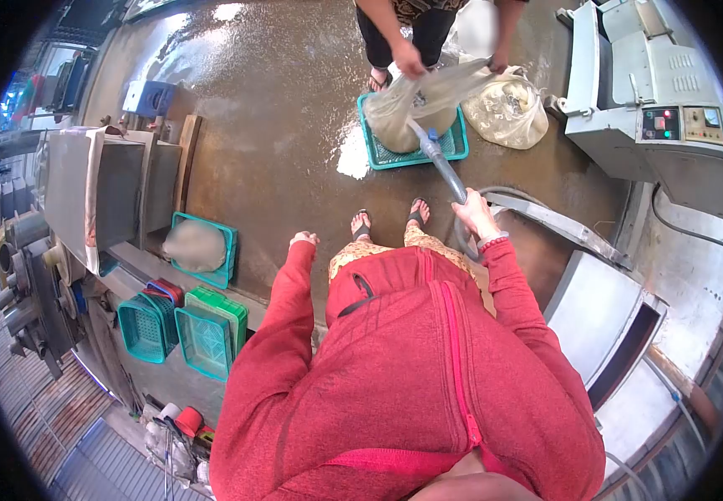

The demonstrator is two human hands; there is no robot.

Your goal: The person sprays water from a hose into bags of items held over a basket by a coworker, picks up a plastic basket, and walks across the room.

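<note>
My right hand [476,215] is wrapped round a grey hose [445,169]. The hose's front end points at a whitish mesh bag [399,117] in a teal basket [420,160] on the wet floor. A co-worker's two hands hold the bag's mouth up and spread above the basket. Off to my left, my left hand [304,240] hangs beside my hip with its fingers curled in and nothing visible in them. What is inside the bag is mostly hidden.
Another full mesh bag [509,113] lies right of the basket. A machine with a control panel [680,123] stands at right. At left are a teal basket with a pale mass [197,245], stacked baskets [207,334] and a grey metal box [115,192].
</note>
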